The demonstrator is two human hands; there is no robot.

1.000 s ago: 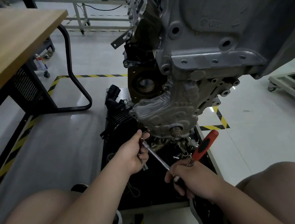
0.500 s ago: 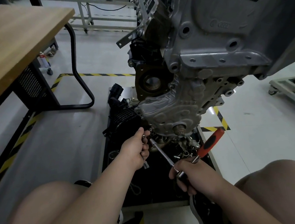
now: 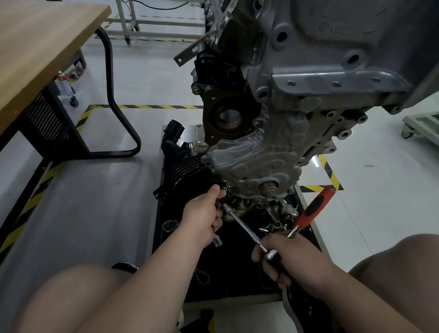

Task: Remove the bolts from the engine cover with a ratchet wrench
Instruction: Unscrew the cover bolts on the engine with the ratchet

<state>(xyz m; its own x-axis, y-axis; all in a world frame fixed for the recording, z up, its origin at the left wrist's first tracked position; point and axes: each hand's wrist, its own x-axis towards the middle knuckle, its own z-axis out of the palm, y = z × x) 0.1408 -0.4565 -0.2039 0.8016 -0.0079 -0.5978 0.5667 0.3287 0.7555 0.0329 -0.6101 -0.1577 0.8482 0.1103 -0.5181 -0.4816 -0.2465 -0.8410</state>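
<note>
Engine cover (image 3: 255, 163), ribbed and silver, sits at the low front end of the hanging engine (image 3: 335, 50), just above a black tray (image 3: 167, 250) on the floor. The ratchet wrench (image 3: 315, 207) lies slanted across the tray, its orange-and-black handle pointing up and to the right, and its long extension bar (image 3: 242, 224) runs up-left to the cover's lower left corner.

The right hand (image 3: 292, 258) has its fingers wrapped round the ratchet head, not the handle. The left hand (image 3: 204, 215) is curled round the bar's socket end, with the thumb up against the cover. The bolt is hidden behind those fingers, so I cannot tell whether the socket is seated on it.

Loose hardware (image 3: 274, 226) lies scattered on the tray close to the bar.

The likely trouble is the long bar tilting off-axis. With no hand on the handle, a sideways pull could cock the socket, slip it off and round the bolt head. A freed bolt could also drop into the dark tray and get lost among the other pieces.
</note>
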